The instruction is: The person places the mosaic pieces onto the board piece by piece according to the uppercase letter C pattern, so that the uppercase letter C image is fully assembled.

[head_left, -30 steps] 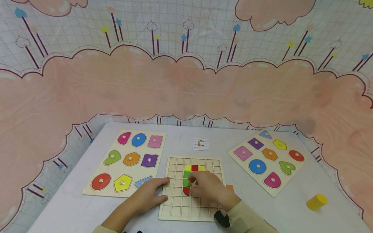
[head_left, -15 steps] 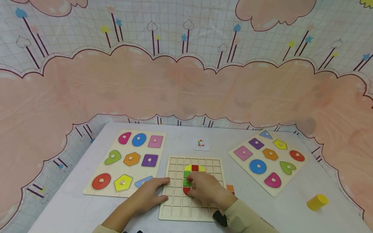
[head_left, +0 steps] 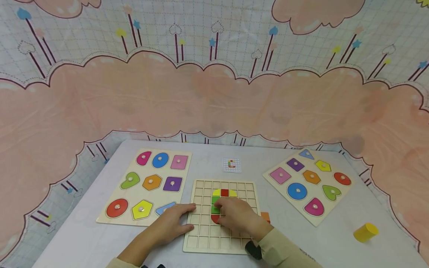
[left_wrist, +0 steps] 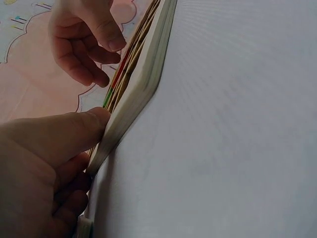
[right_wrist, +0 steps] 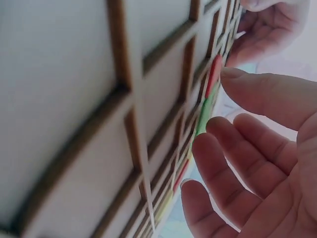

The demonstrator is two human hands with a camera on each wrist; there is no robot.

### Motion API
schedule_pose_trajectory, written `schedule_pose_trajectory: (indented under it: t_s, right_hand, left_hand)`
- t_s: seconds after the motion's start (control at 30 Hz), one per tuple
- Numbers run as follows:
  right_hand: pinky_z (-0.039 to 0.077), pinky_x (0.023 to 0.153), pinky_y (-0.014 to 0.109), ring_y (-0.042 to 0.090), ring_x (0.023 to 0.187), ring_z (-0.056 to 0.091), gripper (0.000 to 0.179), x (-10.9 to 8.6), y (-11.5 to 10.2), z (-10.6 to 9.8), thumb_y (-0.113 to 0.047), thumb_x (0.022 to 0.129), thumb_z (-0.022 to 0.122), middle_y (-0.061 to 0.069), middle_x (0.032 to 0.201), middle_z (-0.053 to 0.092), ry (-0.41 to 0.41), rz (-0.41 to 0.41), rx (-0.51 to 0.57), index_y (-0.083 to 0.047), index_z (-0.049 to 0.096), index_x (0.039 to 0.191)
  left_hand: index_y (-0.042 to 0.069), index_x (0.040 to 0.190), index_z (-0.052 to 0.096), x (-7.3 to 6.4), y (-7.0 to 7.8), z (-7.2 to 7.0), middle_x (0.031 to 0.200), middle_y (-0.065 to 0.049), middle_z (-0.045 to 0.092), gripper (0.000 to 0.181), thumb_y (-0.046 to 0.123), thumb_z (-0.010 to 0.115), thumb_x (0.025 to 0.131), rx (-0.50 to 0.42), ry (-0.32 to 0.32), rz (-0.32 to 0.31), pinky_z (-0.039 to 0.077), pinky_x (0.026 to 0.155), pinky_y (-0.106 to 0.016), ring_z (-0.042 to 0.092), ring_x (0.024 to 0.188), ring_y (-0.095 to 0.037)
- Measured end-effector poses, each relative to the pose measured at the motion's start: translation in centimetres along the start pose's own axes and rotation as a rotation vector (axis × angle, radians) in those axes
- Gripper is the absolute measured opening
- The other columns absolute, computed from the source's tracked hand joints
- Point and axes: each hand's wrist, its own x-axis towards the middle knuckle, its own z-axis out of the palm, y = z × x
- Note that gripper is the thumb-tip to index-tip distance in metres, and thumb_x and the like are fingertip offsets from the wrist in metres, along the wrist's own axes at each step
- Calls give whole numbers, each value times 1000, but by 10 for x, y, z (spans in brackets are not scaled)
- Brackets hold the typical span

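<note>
A wooden grid board lies at the front middle of the table. On it form a line of coloured pieces: yellow rounded pieces, a red square, green squares and a red rounded piece. My left hand touches the board's left edge with thumb and forefinger spread; the left wrist view shows the thumb against the rim. Over the board, my right hand has loosely bent fingers close to the green squares. In the right wrist view its thumb tip reaches the red piece, with nothing between the fingers.
Knobbed shape puzzles stand left and right of the board. A small pattern card lies behind it. Orange blocks sit by the board's right edge, partly behind my wrist. A yellow cylinder is far right.
The right hand's fingertips have shifted slightly left and settled over the green squares and red rounded piece. The left hand stays at the board's edge.
</note>
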Motion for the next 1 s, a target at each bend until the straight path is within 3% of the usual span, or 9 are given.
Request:
schedule_pose_trajectory:
  t_s: [0.37, 0.77, 1.0]
  right_hand:
    - [53, 82, 37, 15, 90, 60, 35, -12, 13, -16, -10, 84, 73, -1, 111, 69, 44, 26, 94, -8, 68, 119]
    - [55, 84, 42, 21, 100, 62, 36, -36, 45, -30, -15, 85, 79, -2, 110, 68, 111, 225, 129, -14, 69, 119]
    - [57, 86, 43, 23, 104, 63, 37, -53, 66, -37, -16, 84, 80, -2, 112, 68, 130, 299, 116, -13, 68, 119]
  left_hand:
    - [5, 136, 60, -1, -2, 0, 141, -6, 57, 55, 23, 78, 88, -5, 4, 11, 38, 110, -54, 47, 134, -33]
    - [6, 136, 60, -1, 0, 0, 141, -5, 57, 55, 24, 78, 88, -7, -1, 4, 38, 110, -54, 47, 134, -33]
    - [5, 136, 60, -1, 1, 0, 140, -5, 58, 54, 23, 79, 88, 0, 7, 11, 38, 110, -54, 48, 133, -33]
